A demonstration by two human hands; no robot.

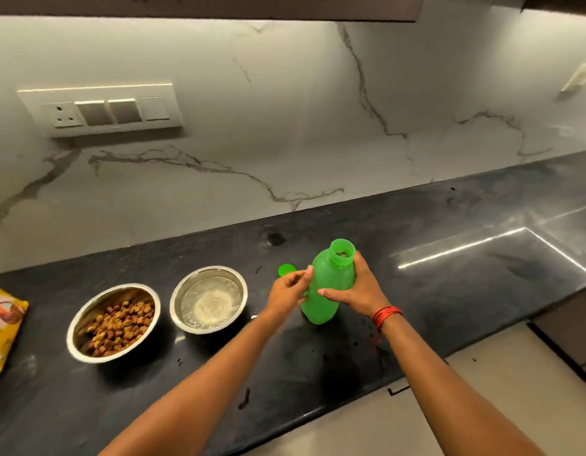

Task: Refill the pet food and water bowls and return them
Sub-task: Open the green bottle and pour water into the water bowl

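Observation:
Two steel bowls stand side by side on the black counter (449, 291). The left bowl (113, 322) holds brown kibble; the right bowl (208, 299) holds clear water. An uncapped green plastic bottle (331, 281) stands upright to the right of the water bowl. My right hand (357, 287) grips the bottle's body from the right. My left hand (290, 287) hovers at the bottle's left side, fingers loosely curled, fingertips close to or touching it. The green cap (286, 269) lies on the counter just behind my left hand.
A yellow pet food bag (3, 327) lies at the counter's left edge. A marble backsplash with a switch panel (104, 110) rises behind the counter. The counter's front edge runs diagonally, with pale floor (482, 406) below at right.

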